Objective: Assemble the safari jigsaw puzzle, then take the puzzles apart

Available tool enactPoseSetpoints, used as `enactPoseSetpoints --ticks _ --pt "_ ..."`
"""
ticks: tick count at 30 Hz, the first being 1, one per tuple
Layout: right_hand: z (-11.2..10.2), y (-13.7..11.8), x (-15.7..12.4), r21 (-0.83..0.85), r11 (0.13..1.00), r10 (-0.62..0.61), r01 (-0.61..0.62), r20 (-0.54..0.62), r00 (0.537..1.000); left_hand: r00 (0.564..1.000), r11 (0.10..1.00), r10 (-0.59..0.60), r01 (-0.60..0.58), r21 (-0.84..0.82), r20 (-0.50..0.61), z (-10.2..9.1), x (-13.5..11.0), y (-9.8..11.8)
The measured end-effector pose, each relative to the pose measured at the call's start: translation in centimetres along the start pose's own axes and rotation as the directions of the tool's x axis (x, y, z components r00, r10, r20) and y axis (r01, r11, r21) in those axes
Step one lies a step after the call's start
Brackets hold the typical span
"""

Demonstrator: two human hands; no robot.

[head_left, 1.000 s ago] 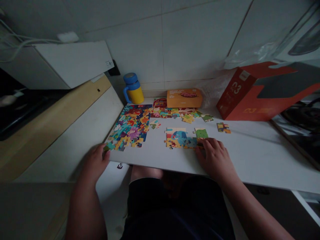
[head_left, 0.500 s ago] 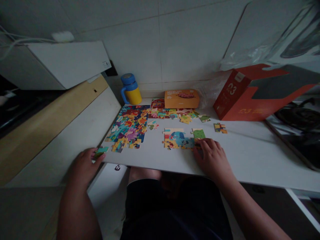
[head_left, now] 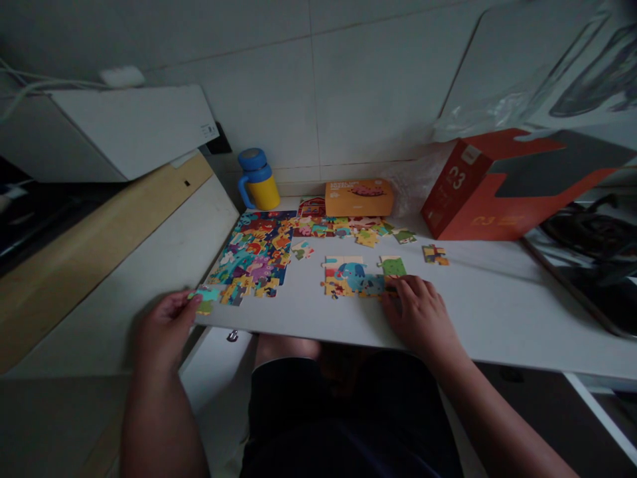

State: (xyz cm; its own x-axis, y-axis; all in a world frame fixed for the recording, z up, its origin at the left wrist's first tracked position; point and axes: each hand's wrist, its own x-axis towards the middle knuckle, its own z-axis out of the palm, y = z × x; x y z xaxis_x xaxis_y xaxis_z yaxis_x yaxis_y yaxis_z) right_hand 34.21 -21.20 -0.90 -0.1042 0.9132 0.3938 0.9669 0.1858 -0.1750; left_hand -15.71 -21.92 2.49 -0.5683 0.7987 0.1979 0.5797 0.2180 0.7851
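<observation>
My left hand (head_left: 165, 326) pinches a teal and green puzzle piece (head_left: 205, 297) at the near left corner of the white board (head_left: 308, 312). Just beyond that piece lies a large, colourful, partly joined puzzle section (head_left: 253, 252). My right hand (head_left: 417, 313) rests palm down on the board, its fingertips pressing the right end of a small joined cluster with a blue elephant (head_left: 352, 276). A green piece (head_left: 393, 265) lies just above those fingers.
Loose pieces (head_left: 348, 229) lie along the board's far edge, with one more (head_left: 434, 253) to the right. Behind them stand an orange tin (head_left: 359, 197), a yellow and blue cup (head_left: 257, 179) and a red box (head_left: 497, 189). A dark stove (head_left: 587, 259) sits at right.
My left hand drew a teal piece off the puzzle's near corner, out to the left, and now holds it at the board's edge. The right hand stayed on the elephant cluster.
</observation>
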Motion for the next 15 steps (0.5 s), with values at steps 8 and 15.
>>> enactPoseSetpoints --ticks 8,15 --pt "0.0 -0.1 0.0 0.007 1.000 0.018 -0.018 0.016 1.000 0.959 0.878 -0.034 0.163 -0.450 0.281 5.8 -3.0 4.3" --pt "0.1 -0.1 0.0 0.008 1.000 0.016 -0.016 0.012 1.000 0.869 0.888 0.146 0.096 -0.449 0.473 12.7 -7.1 7.2"
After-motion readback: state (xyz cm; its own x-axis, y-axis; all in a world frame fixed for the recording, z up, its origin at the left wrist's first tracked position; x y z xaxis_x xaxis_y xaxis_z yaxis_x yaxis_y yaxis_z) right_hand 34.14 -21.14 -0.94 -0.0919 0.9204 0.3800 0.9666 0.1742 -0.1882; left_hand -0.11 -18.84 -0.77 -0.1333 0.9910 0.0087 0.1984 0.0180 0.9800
